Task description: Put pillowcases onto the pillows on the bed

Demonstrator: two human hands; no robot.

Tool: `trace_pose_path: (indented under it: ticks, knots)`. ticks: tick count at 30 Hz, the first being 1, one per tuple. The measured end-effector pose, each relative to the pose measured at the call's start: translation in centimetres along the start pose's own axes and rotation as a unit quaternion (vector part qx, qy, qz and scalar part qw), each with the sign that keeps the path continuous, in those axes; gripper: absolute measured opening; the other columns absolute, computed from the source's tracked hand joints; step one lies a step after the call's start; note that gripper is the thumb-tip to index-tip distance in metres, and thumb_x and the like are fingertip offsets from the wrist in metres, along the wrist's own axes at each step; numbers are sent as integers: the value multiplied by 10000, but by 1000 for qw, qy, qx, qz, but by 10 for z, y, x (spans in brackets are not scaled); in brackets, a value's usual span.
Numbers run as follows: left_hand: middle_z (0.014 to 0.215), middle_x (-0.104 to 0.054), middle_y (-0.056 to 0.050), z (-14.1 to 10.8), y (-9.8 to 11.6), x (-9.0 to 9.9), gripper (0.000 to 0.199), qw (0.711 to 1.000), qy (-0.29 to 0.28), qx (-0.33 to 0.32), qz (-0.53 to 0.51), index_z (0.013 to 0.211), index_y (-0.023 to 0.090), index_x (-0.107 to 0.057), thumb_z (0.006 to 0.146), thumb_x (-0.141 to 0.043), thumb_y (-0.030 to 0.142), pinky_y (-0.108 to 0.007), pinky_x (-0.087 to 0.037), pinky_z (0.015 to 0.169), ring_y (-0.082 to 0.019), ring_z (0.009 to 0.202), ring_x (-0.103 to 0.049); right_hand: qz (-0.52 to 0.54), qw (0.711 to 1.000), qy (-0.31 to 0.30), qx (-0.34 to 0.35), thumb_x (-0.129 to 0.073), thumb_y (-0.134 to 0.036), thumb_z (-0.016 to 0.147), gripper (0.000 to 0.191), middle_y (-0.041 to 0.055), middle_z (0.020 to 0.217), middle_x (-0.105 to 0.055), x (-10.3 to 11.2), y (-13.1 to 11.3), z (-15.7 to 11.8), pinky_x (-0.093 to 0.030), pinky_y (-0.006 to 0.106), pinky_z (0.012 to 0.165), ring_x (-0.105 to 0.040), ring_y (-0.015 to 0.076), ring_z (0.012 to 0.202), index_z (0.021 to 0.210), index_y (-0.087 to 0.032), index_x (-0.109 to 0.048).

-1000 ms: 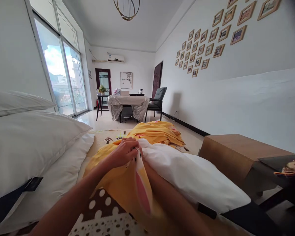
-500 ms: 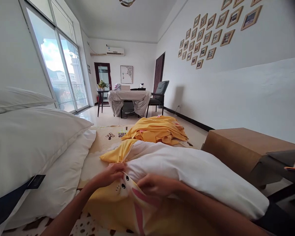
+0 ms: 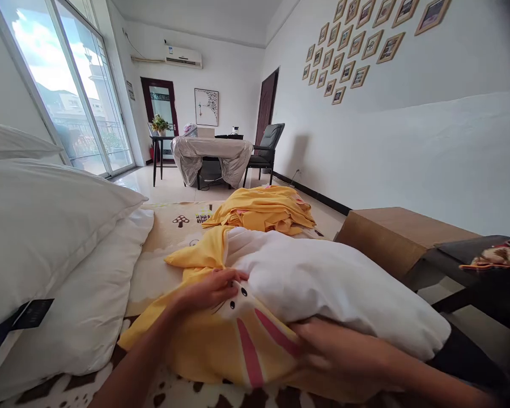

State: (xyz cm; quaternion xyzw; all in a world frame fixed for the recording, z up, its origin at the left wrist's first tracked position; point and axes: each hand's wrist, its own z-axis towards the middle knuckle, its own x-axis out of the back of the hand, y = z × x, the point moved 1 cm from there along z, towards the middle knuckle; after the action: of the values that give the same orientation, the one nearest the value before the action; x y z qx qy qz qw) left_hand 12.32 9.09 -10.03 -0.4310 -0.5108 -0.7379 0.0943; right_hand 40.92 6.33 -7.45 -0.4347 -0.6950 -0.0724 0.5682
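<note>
A yellow pillowcase (image 3: 195,348) printed with a white rabbit face and pink ears lies in front of me. Its far end wraps one end of a white pillow (image 3: 335,277), whose rest lies bare toward the right. At the case's edge, beside the rabbit's eyes, my left hand (image 3: 212,290) is closed on the cloth, fingertips against the pillow. My right hand (image 3: 335,348) grips the same edge farther right, below the pillow's near side; its fingers are partly hidden and blurred.
White pillows (image 3: 59,226) are stacked at the left. Beyond the work lies a heap of yellow cloth (image 3: 263,207) on a patterned cover (image 3: 161,243). A brown cardboard box (image 3: 391,232) stands at the right. Farther back are a covered table (image 3: 212,148) and a black chair (image 3: 266,150).
My right hand has moved right along the pillowcase edge, spreading the rabbit print flatter. My left hand sits slightly farther right and higher in view. The camera view has tilted down.
</note>
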Motion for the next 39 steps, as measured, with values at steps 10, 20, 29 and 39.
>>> trace_pose_path:
  ticks: [10,20,29,39]
  knots:
    - [812,-668,-58,11,0,-37,331,986,18,16,164,862,179,-588,961,-329,361,-392,-322,940,-211,804,-605,-2,998,50,-36,-492,-403,847,273,-8,673,-527,79,-29,16,-304,232,556,-433,118,620,698,-175,-485]
    - [1163,-625,-55,-25,8,21,275,966,213,88,116,1092,221,-553,875,-467,365,-362,-336,961,-229,1086,-554,-69,986,151,-17,-505,-273,814,194,48,741,-609,65,6,139,-306,258,607,-501,154,693,684,-152,-583]
    - [700,-633,-65,-80,-74,74,397,904,222,345,-119,718,177,-561,759,-471,562,-308,-410,653,-227,717,-596,134,952,253,-108,-503,-563,771,430,21,629,-575,95,73,113,-315,261,529,-471,140,575,748,-148,-612]
    - [675,-613,-13,-40,-71,34,449,886,213,260,-320,722,156,-622,573,-727,566,-242,-378,508,-150,594,-539,-322,898,259,-148,-460,-280,913,173,104,906,-619,69,-15,104,-352,287,648,-584,221,838,924,-154,-578]
